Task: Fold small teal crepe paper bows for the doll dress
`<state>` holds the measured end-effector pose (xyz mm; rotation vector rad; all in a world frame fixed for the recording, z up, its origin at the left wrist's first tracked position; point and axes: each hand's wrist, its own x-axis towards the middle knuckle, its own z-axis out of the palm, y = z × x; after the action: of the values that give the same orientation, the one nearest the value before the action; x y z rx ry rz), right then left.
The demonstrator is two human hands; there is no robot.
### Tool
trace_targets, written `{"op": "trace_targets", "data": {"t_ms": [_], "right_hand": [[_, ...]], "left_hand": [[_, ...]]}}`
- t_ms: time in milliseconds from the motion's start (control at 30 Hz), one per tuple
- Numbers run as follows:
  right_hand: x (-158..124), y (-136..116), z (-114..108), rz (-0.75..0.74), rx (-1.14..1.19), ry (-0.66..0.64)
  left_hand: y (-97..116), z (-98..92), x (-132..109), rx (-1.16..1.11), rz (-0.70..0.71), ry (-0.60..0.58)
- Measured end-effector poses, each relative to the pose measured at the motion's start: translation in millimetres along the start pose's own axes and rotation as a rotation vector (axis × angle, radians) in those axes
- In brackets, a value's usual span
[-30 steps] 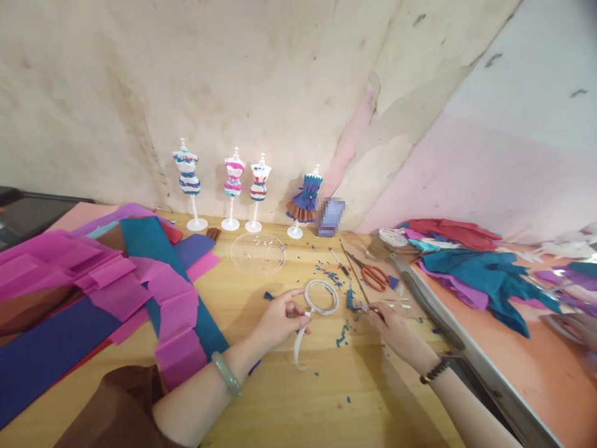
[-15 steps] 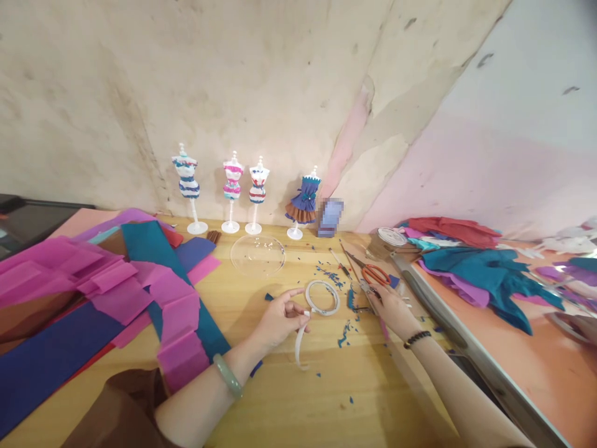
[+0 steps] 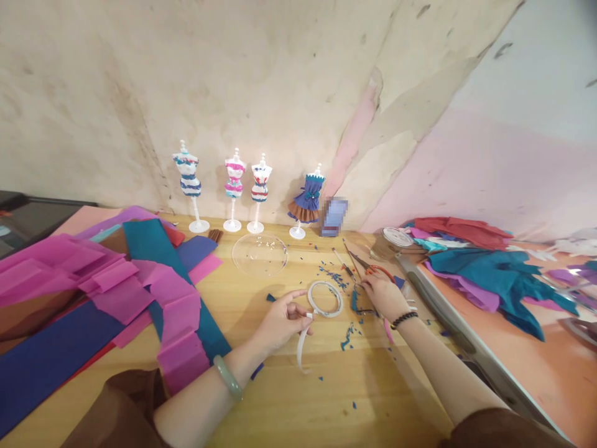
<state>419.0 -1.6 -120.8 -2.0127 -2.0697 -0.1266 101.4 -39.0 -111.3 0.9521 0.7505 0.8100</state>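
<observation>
My left hand [image 3: 284,320] pinches a strip of white tape [image 3: 302,348] between thumb and fingers. The strip curls down over the table. Just beyond the fingertips lies a roll of white tape [image 3: 314,302], flat on the wood. My right hand [image 3: 385,297] reaches over a pair of orange-handled scissors [image 3: 383,272], its fingers curled at the handles. The scissors lie with their blades pointing toward the wall, and the hand hides part of the handles. Blue scraps [image 3: 333,275] are scattered between the roll and the scissors.
Small dress forms [image 3: 260,186] line the wall, one in a blue and brown dress [image 3: 308,196]. A clear round plate [image 3: 237,264] holds tiny beads. Fabric strips [image 3: 177,311] pile at left. Across a metal edge [image 3: 429,298], more cloth [image 3: 485,274] lies on an orange surface.
My right hand has moved forward from beside the scissors onto their handles. My left hand keeps its pinch on the tape strip. The view has shifted slightly.
</observation>
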Motion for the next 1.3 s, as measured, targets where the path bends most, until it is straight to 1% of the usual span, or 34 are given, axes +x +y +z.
{"op": "trace_targets", "data": {"t_ms": [167,333,533,700,867,967,1067,1167,1300], "right_hand": [[1.8,3.1,0.8,0.138,0.088,-0.011],[1.1,11.7,2.6,0.218,0.242,-0.040],[2.9,17.6,1.3,0.222,0.419,-0.113],[10.0,14.1,-8.4,0.200,0.433,-0.118],[29.4,3.9,-16.4,0.156,0.364,-0.101],[45.3,-9.5,-15.6,0.109,0.352,-0.142],[62.5,-26.5,-9.4,0.053,0.357,-0.211],[81.0,-40.6,-0.8,0.030,0.341,-0.279],[104.2,-50.0,9.3,0.030,0.292,-0.342]], "left_hand": [[1.4,0.6,-0.9,-0.004,-0.008,-0.011],[1.0,0.6,-1.0,-0.011,-0.008,-0.009],[-2.0,0.2,-0.3,-0.012,0.003,-0.016],[-1.2,-0.3,-0.1,-0.022,-0.001,-0.022],[-3.1,-1.5,0.0,-0.040,0.015,-0.038],[-5.2,-1.6,0.8,-0.055,0.017,-0.029],[-6.2,-1.2,1.9,-0.078,0.016,-0.041],[-7.0,-0.9,2.6,-0.091,0.019,-0.035],[-9.4,-1.0,2.4,-0.094,0.018,-0.033]]}}
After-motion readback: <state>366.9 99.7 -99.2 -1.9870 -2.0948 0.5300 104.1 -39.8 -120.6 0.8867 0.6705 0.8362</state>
